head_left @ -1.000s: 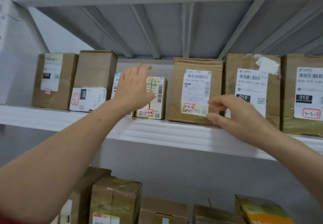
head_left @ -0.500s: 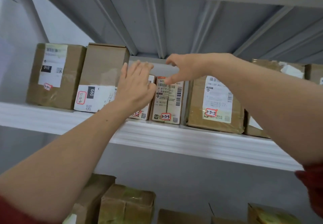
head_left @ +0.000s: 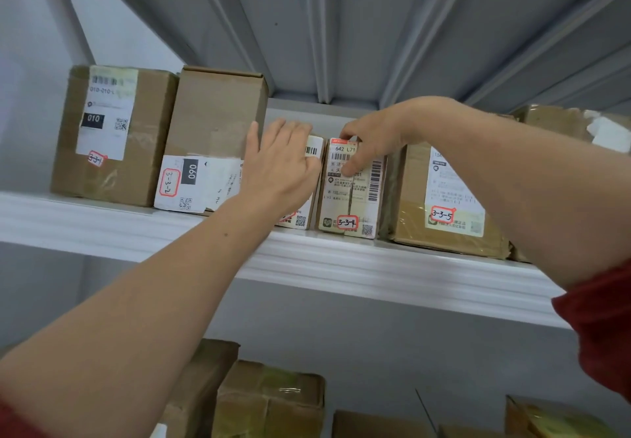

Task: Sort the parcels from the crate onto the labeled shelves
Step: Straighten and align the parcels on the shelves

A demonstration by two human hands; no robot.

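White metal shelving fills our view, and parcels stand in a row on its upper shelf [head_left: 307, 260]. The parcel marked 3-3-4 [head_left: 355, 205] stands upright near the middle of the row, just beside the parcel marked 3-3-5 [head_left: 444, 198]. Our right hand [head_left: 372, 137] grips its top: the fingers curl over the upper edge and the thumb presses on the front label, pinching the box. The wrist bends down, and the forearm reaches in from the right out of a red sleeve [head_left: 601, 328]. Our left hand [head_left: 280, 171] lies flat on the front of the neighbouring parcel [head_left: 316, 150], hiding its mark. Its fingers [head_left: 290, 133] are straight and close together, pointing up, with the arm stretched from the lower left. Farther left stand the parcel marked 3-3-2 [head_left: 211, 123] and the parcel marked 3-3-1 [head_left: 112, 137]. More cardboard boxes [head_left: 273, 400] sit below. Half a second ago the right hand hovered above the row with loose fingers; now it has closed on the box, while the left hand has stayed put.
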